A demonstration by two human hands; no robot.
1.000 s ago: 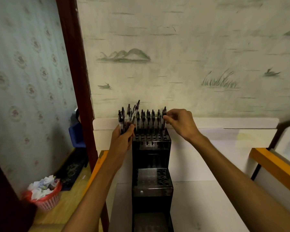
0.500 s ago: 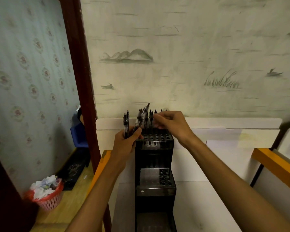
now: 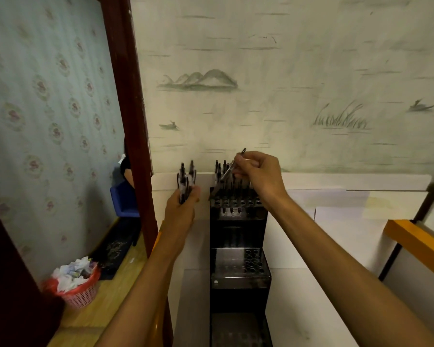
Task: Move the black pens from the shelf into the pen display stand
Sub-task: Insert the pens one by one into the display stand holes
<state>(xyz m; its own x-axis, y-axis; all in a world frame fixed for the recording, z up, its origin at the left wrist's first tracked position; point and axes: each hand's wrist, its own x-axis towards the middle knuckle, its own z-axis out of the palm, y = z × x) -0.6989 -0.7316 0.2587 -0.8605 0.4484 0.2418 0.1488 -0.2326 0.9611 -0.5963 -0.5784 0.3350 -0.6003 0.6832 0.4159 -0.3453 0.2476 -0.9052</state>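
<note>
A black tiered pen display stand [image 3: 238,261] stands against the white shelf back. Several black pens [image 3: 221,171] stand upright in the holes of its top tier. My left hand [image 3: 183,206] grips a small bunch of black pens [image 3: 186,179] just left of the stand's top. My right hand [image 3: 258,176] pinches a single pen [image 3: 229,171], tilted with its tip low over the front left holes of the top tier. The middle tier's holes [image 3: 252,261] hold no pens.
A dark red door frame [image 3: 130,121] rises left of the stand. A red basket of crumpled paper [image 3: 78,286] sits on the wooden floor below left. A blue chair [image 3: 123,199] shows behind the frame. An orange-edged board [image 3: 416,244] is at right.
My right hand took one pen from the left hand's bunch and now holds it tilted over the top tier. My left hand moved slightly left with fewer pens.
</note>
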